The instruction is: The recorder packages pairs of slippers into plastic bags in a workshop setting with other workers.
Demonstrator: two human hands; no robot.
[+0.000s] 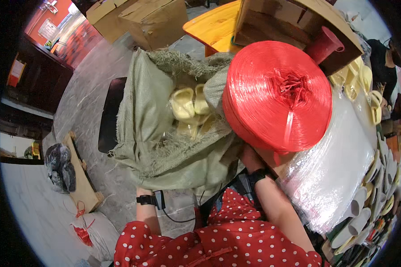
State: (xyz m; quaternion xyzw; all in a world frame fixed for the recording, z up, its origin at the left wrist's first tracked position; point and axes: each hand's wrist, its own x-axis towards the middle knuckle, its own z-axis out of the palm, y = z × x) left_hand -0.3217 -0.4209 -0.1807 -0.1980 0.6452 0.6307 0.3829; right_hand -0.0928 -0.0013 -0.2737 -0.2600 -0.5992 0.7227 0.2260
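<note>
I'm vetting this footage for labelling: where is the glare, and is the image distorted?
In the head view, glare is strongest on the clear plastic sheets, with a softer sheen on the red twine roll; in the same head view, the matte green sack shows no such glare, and the scene bows toward a black fisheye border.

Light was moderate. Glare clipped the clear plastic film (338, 164) at 4 o'clock; red twine roll (272, 111) had sheen at 2. Cardboard box (274, 22) interior sat shadowed at 1. Woven sack (149, 120) rendered sharp; slippers (382, 171) at 3 softened, bowing toward black rim.
</note>
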